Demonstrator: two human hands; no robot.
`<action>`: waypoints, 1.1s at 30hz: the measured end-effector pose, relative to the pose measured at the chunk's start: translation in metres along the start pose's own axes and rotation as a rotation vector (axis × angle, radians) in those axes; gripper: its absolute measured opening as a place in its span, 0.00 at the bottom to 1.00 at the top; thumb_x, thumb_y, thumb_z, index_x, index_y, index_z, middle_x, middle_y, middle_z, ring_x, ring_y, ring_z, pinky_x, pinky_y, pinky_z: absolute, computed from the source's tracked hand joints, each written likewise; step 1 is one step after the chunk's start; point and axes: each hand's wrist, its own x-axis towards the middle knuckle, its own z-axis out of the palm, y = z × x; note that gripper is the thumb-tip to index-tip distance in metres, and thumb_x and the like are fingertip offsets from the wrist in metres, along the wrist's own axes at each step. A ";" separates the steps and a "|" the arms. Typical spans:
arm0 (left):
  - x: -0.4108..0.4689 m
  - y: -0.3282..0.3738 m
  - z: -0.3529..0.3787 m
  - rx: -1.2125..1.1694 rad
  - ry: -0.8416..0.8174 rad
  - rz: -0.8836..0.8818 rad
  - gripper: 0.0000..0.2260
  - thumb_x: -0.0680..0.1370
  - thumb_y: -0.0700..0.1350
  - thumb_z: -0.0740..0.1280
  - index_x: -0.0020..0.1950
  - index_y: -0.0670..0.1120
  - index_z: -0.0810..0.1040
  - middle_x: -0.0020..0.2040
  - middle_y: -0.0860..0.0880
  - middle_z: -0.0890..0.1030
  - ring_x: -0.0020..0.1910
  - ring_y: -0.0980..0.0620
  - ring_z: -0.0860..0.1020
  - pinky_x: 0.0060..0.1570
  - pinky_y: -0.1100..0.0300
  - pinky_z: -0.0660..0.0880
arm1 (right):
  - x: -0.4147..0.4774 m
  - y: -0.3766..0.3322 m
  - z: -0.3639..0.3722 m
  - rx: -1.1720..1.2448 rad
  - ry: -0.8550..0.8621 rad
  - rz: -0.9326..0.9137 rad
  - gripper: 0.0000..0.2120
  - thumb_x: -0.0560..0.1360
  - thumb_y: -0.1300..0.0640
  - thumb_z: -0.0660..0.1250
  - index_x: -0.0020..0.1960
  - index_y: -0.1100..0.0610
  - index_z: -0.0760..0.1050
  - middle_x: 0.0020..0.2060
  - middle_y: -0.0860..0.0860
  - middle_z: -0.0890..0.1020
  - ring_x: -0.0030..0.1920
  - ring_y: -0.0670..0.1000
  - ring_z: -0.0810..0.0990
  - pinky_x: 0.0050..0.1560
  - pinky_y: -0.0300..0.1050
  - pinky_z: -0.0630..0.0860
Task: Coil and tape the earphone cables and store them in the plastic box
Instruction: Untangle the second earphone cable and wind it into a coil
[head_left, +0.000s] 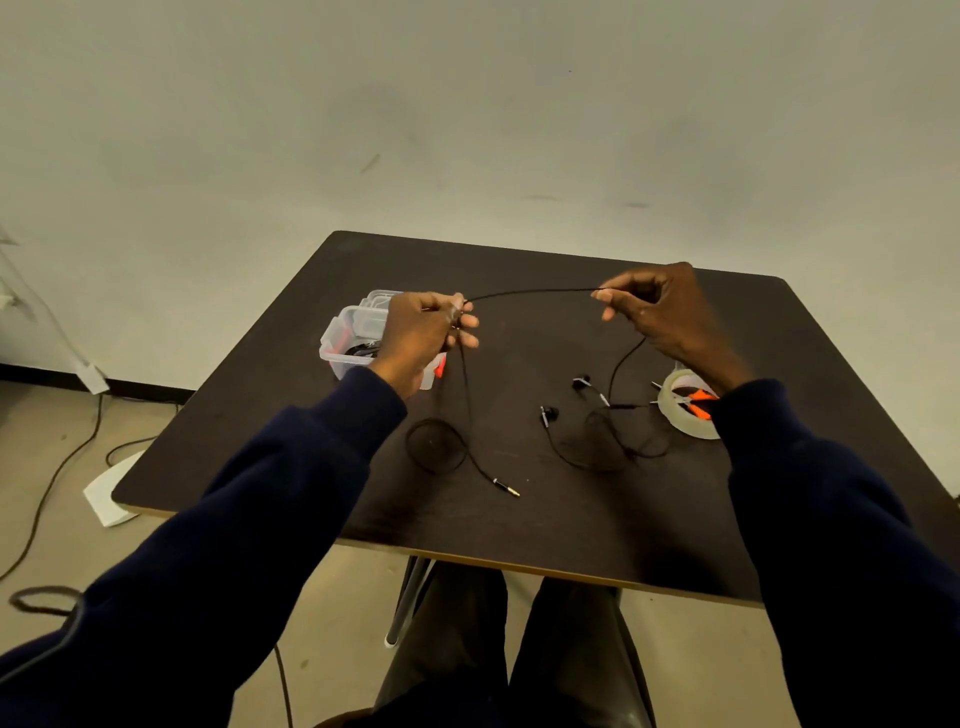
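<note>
A black earphone cable (530, 293) is stretched in the air between my two hands above the dark table (571, 525). My left hand (423, 338) pinches one part of it. My right hand (660, 312) pinches another part. From the left hand the cable drops to a loop (436, 447) and ends in a jack plug (506, 487). Below the right hand it runs down to two earbuds (549, 414) lying on the table. The clear plastic box (345, 338) stands behind my left hand, partly hidden, with dark cables inside.
A roll of clear tape (688, 415) lies at the right, with orange-handled scissors (698, 400) across it, partly under my right sleeve. Cables (47, 493) and white paper (111, 493) lie on the floor left of the table. My legs are under the near edge.
</note>
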 end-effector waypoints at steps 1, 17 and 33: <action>-0.001 -0.002 0.000 0.109 0.012 0.052 0.06 0.83 0.37 0.65 0.55 0.38 0.82 0.50 0.42 0.84 0.29 0.56 0.82 0.30 0.68 0.75 | 0.001 -0.003 0.003 -0.002 -0.003 -0.005 0.07 0.79 0.55 0.73 0.50 0.59 0.86 0.36 0.55 0.86 0.26 0.41 0.74 0.31 0.34 0.69; 0.008 0.001 0.028 0.367 -0.127 0.346 0.11 0.84 0.40 0.65 0.48 0.38 0.84 0.37 0.45 0.82 0.23 0.53 0.78 0.24 0.65 0.71 | 0.006 -0.008 0.027 -0.060 -0.262 0.002 0.07 0.76 0.54 0.76 0.47 0.59 0.84 0.34 0.51 0.86 0.31 0.45 0.82 0.35 0.35 0.75; 0.004 0.010 0.034 0.353 -0.355 0.385 0.09 0.81 0.38 0.69 0.59 0.37 0.84 0.42 0.43 0.86 0.28 0.61 0.80 0.26 0.70 0.72 | 0.016 -0.031 0.036 -0.023 -0.269 -0.011 0.07 0.77 0.57 0.74 0.48 0.61 0.86 0.34 0.54 0.86 0.25 0.40 0.78 0.29 0.29 0.68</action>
